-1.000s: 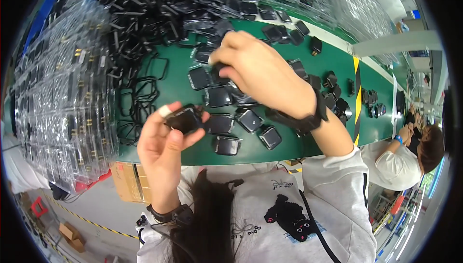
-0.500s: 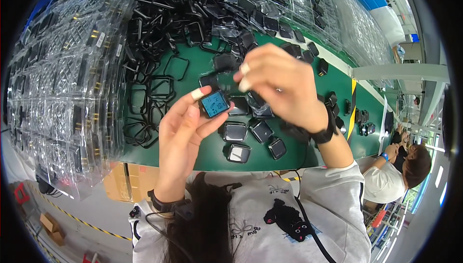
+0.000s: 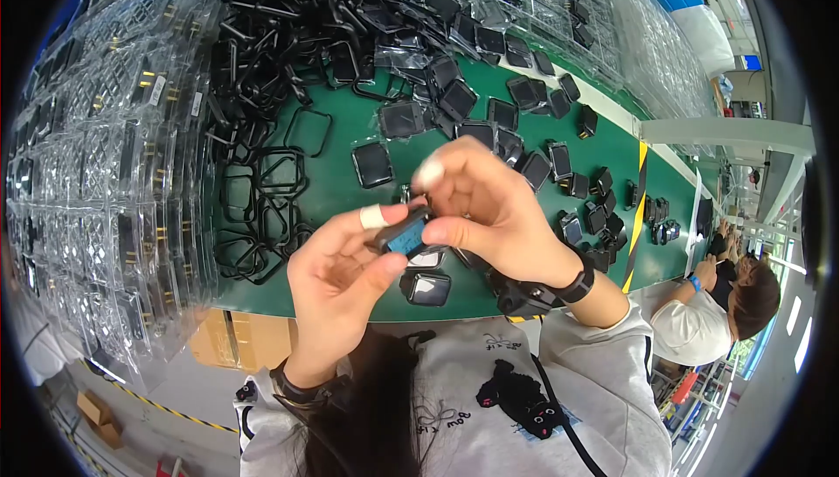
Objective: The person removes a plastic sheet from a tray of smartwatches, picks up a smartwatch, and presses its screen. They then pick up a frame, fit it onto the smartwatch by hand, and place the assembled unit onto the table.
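Note:
A small square smartwatch body (image 3: 405, 239) with a lit blue screen is tilted between my two hands, low over the green table (image 3: 336, 201). My left hand (image 3: 339, 269) grips it from the left with thumb and fingers. From the other side my right hand (image 3: 494, 210) closes in, its thumb at the screen's edge and its curled fingers above. What the right fingertips pinch at the top is partly hidden. Just below the hands, a watch body with a dark glossy face (image 3: 426, 289) lies on the table. Beyond them rests a dark square piece in clear wrap (image 3: 373, 165).
Tall stacks of clear plastic trays (image 3: 114, 158) stand at the left. Black square frames (image 3: 280, 171) lie loose beside a large black heap (image 3: 288, 22). Several watch bodies (image 3: 601, 215) are scattered on the right. A cardboard box (image 3: 240, 339) sits below the table edge; a co-worker (image 3: 699, 320) is at far right.
My right hand has come down and left to the watch body, which my left hand held alone with its screen facing up. The watch body is now lower and tilted.

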The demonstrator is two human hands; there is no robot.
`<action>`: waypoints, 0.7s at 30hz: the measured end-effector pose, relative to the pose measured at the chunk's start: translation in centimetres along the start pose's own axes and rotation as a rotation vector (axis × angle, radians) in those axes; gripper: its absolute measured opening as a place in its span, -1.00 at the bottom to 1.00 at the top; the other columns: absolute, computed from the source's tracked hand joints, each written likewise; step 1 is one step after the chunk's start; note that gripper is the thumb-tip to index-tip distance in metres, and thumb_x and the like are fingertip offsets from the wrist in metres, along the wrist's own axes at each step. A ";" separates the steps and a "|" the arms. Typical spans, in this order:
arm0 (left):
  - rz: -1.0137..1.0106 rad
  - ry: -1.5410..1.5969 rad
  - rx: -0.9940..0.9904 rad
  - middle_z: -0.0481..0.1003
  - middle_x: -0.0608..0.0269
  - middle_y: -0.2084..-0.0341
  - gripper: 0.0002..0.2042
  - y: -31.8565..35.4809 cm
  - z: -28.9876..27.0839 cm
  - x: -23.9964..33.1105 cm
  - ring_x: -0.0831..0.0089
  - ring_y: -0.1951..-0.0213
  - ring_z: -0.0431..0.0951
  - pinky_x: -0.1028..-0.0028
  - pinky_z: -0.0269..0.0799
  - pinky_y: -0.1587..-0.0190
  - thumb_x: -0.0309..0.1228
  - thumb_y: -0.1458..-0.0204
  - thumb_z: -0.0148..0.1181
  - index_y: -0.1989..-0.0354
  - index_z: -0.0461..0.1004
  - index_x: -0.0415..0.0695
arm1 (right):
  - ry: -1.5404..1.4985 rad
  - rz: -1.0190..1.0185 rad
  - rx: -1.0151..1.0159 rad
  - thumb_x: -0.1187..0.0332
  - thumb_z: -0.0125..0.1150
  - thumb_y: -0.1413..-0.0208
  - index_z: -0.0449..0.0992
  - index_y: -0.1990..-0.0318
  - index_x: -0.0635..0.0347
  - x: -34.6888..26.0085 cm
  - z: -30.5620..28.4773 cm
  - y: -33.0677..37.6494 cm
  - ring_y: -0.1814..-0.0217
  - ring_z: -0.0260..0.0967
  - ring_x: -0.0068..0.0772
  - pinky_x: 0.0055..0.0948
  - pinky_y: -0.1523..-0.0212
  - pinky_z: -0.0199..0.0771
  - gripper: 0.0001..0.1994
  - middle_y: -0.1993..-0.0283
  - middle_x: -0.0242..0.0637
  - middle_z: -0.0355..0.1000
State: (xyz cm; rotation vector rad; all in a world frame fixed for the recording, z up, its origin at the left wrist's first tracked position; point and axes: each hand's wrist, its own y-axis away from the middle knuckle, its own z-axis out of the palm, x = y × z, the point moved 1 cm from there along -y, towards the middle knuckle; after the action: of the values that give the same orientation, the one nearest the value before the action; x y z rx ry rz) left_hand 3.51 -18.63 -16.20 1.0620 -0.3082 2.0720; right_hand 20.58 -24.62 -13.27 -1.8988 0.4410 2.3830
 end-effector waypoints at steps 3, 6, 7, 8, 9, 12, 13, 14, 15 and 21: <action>0.043 0.023 -0.009 0.43 -0.06 0.04 -0.64 0.3 -0.4 -0.2 0.21 -0.03 0.47 0.28 0.49 -0.03 -0.67 -0.07 0.08 -0.07 0.29 -0.38 | -0.111 0.067 -0.116 0.60 0.31 0.07 0.45 0.15 0.30 0.4 -0.1 -0.1 0.20 0.35 -0.48 -0.49 0.25 0.40 -0.71 0.11 -0.22 0.35; 0.078 0.012 0.049 0.43 -0.09 0.04 -0.65 0.9 -1.0 0.2 0.14 -0.02 0.47 0.26 0.51 -0.01 -0.63 -0.09 0.08 -0.07 0.28 -0.37 | 0.127 0.049 -0.183 0.59 0.33 0.10 0.43 0.11 0.30 -0.9 -0.1 -0.5 0.16 0.35 -0.44 -0.50 0.18 0.39 -0.66 0.07 -0.21 0.33; 0.116 0.003 0.136 0.43 -0.10 0.04 -0.66 0.8 -1.1 0.7 0.11 -0.01 0.48 0.24 0.51 0.00 -0.61 -0.11 0.07 -0.08 0.28 -0.36 | 0.431 -0.011 -0.183 0.59 0.34 0.12 0.42 0.10 0.30 -2.0 -0.2 -0.8 0.14 0.36 -0.39 -0.49 0.15 0.38 -0.63 0.06 -0.20 0.32; 0.155 -0.007 0.223 0.43 -0.11 0.04 -0.66 0.7 -1.2 1.2 0.08 0.00 0.48 0.22 0.52 0.00 -0.58 -0.12 0.07 -0.08 0.27 -0.35 | 0.734 -0.074 -0.181 0.58 0.35 0.14 0.42 0.09 0.30 -2.5 -0.3 -0.9 0.12 0.36 -0.34 -0.47 0.11 0.38 -0.61 0.05 -0.18 0.31; 0.195 -0.016 0.310 0.43 -0.11 0.04 -0.66 0.7 -1.5 1.5 0.05 0.01 0.49 0.20 0.52 0.01 -0.56 -0.13 0.06 -0.09 0.26 -0.35 | 0.733 -0.072 -0.184 0.58 0.35 0.14 0.42 0.09 0.30 -2.4 -0.3 -0.5 0.12 0.36 -0.34 -0.47 0.11 0.38 -0.61 0.05 -0.18 0.31; 0.176 -0.029 0.310 0.42 -0.11 0.03 -0.66 0.4 -1.9 1.7 0.04 0.03 0.50 0.20 0.53 0.03 -0.51 -0.15 0.05 -0.09 0.26 -0.34 | 1.227 -0.303 -0.328 0.57 0.38 0.21 0.42 0.07 0.30 -2.3 0.3 1.3 0.13 0.36 -0.16 -0.38 0.11 0.41 -0.55 0.07 -0.15 0.30; 0.166 -0.036 0.309 0.42 -0.10 0.03 -0.66 0.4 -1.9 1.8 0.03 0.04 0.51 0.19 0.53 0.03 -0.49 -0.16 0.05 -0.09 0.26 -0.34 | 1.229 -0.303 -0.327 0.57 0.38 0.21 0.42 0.07 0.30 -2.1 0.4 1.5 0.13 0.36 -0.16 -0.38 0.11 0.41 -0.55 0.07 -0.15 0.30; 0.166 -0.035 0.306 0.42 -0.10 0.03 -0.66 0.3 -1.9 1.7 0.03 0.04 0.51 0.19 0.53 0.03 -0.49 -0.16 0.05 -0.09 0.26 -0.34 | 1.234 -0.316 -0.302 0.55 0.40 0.25 0.42 0.06 0.30 -1.6 0.5 1.7 0.13 0.35 -0.11 -0.34 0.11 0.41 -0.52 0.07 -0.14 0.30; 0.136 -0.018 0.281 0.42 -0.10 0.02 -0.65 0.4 -1.9 1.5 0.05 0.03 0.50 0.19 0.52 0.02 -0.51 -0.16 0.05 -0.10 0.25 -0.34 | 1.236 -0.331 -0.281 0.53 0.42 0.28 0.42 0.06 0.31 -1.1 0.6 1.8 0.13 0.34 -0.07 -0.31 0.11 0.41 -0.49 0.08 -0.13 0.30; 0.134 -0.014 0.259 0.38 -0.07 -0.03 -0.57 0.3 0.4 0.4 0.15 -0.03 0.46 0.25 0.46 -0.07 -0.68 -0.08 0.05 -0.15 0.18 -0.34 | 1.145 -0.414 -0.127 0.48 0.48 0.35 0.43 0.06 0.32 -2.2 1.0 2.7 0.11 0.36 -0.10 -0.29 0.14 0.45 -0.43 0.04 -0.07 0.27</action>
State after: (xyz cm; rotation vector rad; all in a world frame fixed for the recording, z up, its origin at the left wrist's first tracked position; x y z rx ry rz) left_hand 3.39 -18.82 -15.59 1.2383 -0.1222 2.2700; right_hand 19.59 -26.68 -10.47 -2.8715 -0.0963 0.9206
